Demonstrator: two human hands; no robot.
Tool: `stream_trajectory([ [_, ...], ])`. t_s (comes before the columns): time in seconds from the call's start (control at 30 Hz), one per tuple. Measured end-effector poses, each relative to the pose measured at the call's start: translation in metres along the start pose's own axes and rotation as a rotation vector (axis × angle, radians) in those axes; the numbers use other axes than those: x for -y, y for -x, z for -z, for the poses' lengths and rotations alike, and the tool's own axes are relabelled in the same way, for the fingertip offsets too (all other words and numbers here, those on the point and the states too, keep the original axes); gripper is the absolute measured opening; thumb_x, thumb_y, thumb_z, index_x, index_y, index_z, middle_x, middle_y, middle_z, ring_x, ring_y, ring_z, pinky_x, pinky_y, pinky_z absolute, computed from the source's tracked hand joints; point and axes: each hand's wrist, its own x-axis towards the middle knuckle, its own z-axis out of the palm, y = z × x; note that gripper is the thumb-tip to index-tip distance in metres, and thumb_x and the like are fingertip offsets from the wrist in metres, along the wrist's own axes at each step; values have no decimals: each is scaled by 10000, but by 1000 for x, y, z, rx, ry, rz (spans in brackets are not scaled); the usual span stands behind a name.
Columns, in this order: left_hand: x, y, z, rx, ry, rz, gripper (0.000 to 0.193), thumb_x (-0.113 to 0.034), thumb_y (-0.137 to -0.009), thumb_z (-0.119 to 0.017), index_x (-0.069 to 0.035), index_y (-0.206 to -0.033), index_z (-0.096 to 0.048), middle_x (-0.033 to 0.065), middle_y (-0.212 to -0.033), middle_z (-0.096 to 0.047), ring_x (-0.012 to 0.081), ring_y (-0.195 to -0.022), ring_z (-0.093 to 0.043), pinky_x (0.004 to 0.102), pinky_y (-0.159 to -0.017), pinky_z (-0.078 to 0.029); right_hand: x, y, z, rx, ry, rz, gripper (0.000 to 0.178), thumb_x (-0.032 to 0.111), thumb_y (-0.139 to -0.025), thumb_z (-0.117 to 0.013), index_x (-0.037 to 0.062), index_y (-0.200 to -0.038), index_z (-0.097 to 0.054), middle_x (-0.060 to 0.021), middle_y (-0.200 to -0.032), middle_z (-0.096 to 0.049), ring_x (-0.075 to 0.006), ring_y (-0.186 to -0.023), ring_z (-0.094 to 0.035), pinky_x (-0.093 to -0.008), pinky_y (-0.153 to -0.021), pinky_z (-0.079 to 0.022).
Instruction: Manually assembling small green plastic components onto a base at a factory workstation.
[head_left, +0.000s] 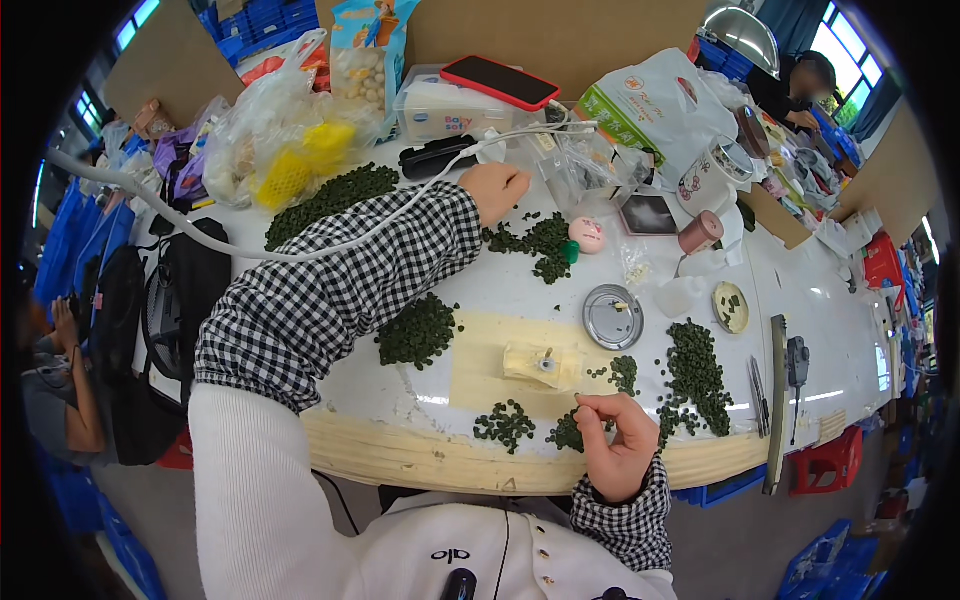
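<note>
My left hand (495,192) stretches across the table, its fingers curled closed beside the far heap of small dark green pieces (545,240). Whatever it may hold is hidden. Near the front edge, my right hand (618,447) has thumb and fingertips drawn together, and I cannot make out what they pinch. Just beyond it a yellowish taped block (540,366) with a small metal stud on top stands on a cream mat (480,350). More green pieces lie in piles around it, among them a small pile (505,426) to the right hand's left.
A round metal dish (613,317) and a small dish with pale pieces (730,307) stand to the right. A white cable (300,255) crosses over my left arm. Plastic bags (290,150), a red-cased phone (500,82) on a clear box, and a pink thread spool (701,232) line the back.
</note>
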Motion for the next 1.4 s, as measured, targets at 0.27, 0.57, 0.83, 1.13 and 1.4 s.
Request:
stream_trajectory([
  [0.27,-5,-8,-11,-24,-26,-60,393,-320,-926,-449,8,-739,-558,111,-586,-532,209,-543,-521,351,-550,-431,2,-1,1,9,9,4,114,-33,-794,-640,-40,-907,-654,-106,-740,-635,-134,-624,-600,-229,-584,-464],
  [0.57,-18,39,51,50,1367,803,280,-304,-951,-454,-135,-733,-406,-50,-580,-304,62,-418,-244,215,-352,-201,-1,0,1,-13,-7,14,108,-34,-788,-643,-38,-895,-657,-100,-732,-634,-135,-614,-595,-230,-578,-460],
  [0.83,-23,158,86,-237,1910,686,211,-227,-970,-411,-87,-817,-448,-15,-659,-380,82,-482,-330,223,-404,-261,-1,2,-2,-16,-17,12,114,-54,-769,-645,-44,-882,-657,-102,-729,-636,-130,-611,-588,-227,-577,-456],
  [1.13,-79,235,40,-117,2118,892,172,-181,-962,-402,-46,-893,-483,20,-725,-438,103,-548,-391,221,-433,-326,-3,5,-5,-52,-48,-68,91,-42,-794,-634,-48,-883,-655,-97,-722,-628,-117,-629,-575,-227,-587,-448],
  [1.4,-109,246,19,284,1972,973,240,-262,-990,-419,-34,-1007,-492,10,-771,-473,79,-563,-378,204,-471,-321,31,4,-6,113,44,161,163,-68,-744,-661,-25,-902,-652,-106,-754,-626,-171,-641,-594,-255,-577,-462],
])
